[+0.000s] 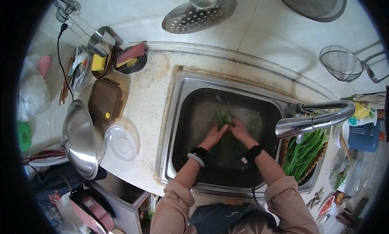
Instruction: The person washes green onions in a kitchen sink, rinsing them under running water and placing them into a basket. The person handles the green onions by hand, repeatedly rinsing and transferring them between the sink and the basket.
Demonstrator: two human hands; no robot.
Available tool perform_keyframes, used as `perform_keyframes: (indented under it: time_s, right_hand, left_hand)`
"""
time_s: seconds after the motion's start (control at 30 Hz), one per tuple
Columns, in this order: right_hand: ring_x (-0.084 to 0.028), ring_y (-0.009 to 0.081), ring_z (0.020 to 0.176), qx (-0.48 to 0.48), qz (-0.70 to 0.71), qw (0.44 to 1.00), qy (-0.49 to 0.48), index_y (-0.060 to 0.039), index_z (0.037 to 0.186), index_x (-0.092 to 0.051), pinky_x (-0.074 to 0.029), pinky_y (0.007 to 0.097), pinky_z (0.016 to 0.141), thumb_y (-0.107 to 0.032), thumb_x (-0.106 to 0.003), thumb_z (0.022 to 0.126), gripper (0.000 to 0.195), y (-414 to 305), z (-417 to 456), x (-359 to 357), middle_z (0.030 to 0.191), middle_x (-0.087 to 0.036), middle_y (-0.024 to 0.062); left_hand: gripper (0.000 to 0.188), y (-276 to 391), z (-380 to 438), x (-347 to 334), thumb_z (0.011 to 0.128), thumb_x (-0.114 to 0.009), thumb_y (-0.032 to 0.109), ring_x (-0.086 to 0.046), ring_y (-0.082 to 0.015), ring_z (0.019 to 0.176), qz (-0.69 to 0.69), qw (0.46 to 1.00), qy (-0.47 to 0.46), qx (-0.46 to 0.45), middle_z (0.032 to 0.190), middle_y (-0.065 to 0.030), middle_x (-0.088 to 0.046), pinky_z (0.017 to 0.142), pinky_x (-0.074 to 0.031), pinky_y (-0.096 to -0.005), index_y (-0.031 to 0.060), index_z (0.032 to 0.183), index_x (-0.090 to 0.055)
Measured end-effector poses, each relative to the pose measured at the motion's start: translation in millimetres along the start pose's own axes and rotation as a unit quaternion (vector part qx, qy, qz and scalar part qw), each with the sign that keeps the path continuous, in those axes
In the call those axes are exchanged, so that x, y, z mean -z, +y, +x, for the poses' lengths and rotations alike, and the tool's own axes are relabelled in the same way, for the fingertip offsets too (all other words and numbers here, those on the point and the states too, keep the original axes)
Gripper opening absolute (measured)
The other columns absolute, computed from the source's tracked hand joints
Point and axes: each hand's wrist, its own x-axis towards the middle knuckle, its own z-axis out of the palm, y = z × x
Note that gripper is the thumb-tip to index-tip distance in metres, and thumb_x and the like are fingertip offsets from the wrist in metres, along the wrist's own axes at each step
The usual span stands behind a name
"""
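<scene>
Both my hands are down in the water of a stainless steel sink. My left hand and my right hand meet near the basin's middle, closed around a bunch of leafy greens. Its leaves stick out beyond the fingers, and a few green bits float to the right. Parts of the fingers and the lower stems are hidden by water and shadow. Right of the basin, a woven basket holds long green stalks, beneath the chrome faucet.
Left on the counter are a clear plastic lid, a domed metal lid, a brown lidded container and a black tray with sponges. Above hang a perforated skimmer and a wire strainer. A blue jug stands right.
</scene>
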Motion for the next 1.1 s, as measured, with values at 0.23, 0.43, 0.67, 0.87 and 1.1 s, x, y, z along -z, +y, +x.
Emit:
perform_keyframes:
  time_s: [0.23,0.43,0.67,0.87,1.1]
  right_hand:
    - [-0.051,0.0407,0.104,0.087,0.018,0.996,-0.025,0.0030,0.097,-0.059,-0.043,0.0434,0.084,-0.014,-0.059,0.081,0.024,25,9,-22,0.108,-0.055,0.0273]
    - [-0.054,0.0389,0.102,-0.052,-0.183,0.962,0.194,0.0002,0.120,-0.051,-0.044,0.0452,0.087,-0.027,-0.059,0.083,0.046,25,-2,50,0.106,-0.057,0.0254]
    - [-0.062,0.0396,0.087,0.013,-0.225,0.973,0.049,0.0050,0.113,-0.052,-0.049,0.0465,0.074,-0.031,-0.057,0.086,0.046,133,36,0,0.089,-0.064,0.0255]
    - [-0.062,0.0375,0.084,0.148,-0.183,0.964,0.125,-0.0015,0.106,-0.053,-0.050,0.0481,0.069,-0.017,-0.052,0.084,0.026,108,-5,15,0.090,-0.063,0.0215]
    - [-0.060,0.0356,0.085,0.078,-0.345,0.935,-0.031,-0.0008,0.097,-0.052,-0.048,0.0431,0.074,-0.014,-0.054,0.082,0.020,55,-8,-11,0.091,-0.061,0.0178]
  left_hand:
    - [0.070,24,-22,-15,0.088,-0.061,0.042,-0.046,-0.0222,0.117,-0.099,0.995,0.017,-0.006,0.130,-0.0149,-0.047,0.097,-0.038,-0.0334,-0.0006,0.136,-0.032]
    - [0.078,29,-34,-19,0.082,-0.070,0.033,-0.042,-0.0244,0.122,-0.081,0.991,0.108,0.018,0.133,-0.0169,-0.043,0.100,-0.036,-0.0346,-0.0017,0.137,-0.026]
    - [0.082,-13,18,-37,0.078,-0.071,0.022,-0.042,-0.0289,0.124,-0.155,0.984,0.083,0.002,0.135,-0.0219,-0.041,0.101,-0.035,-0.0359,-0.0073,0.138,-0.023]
    - [0.078,-3,16,56,0.076,-0.067,0.014,-0.050,-0.0342,0.116,0.063,0.977,0.190,-0.068,0.127,-0.0255,-0.048,0.094,-0.041,-0.0386,-0.0066,0.138,-0.024]
    - [0.089,3,-22,26,0.073,-0.075,0.018,-0.046,-0.0316,0.120,0.161,0.983,0.084,-0.012,0.129,-0.0235,-0.046,0.097,-0.038,-0.0364,-0.0047,0.140,-0.020]
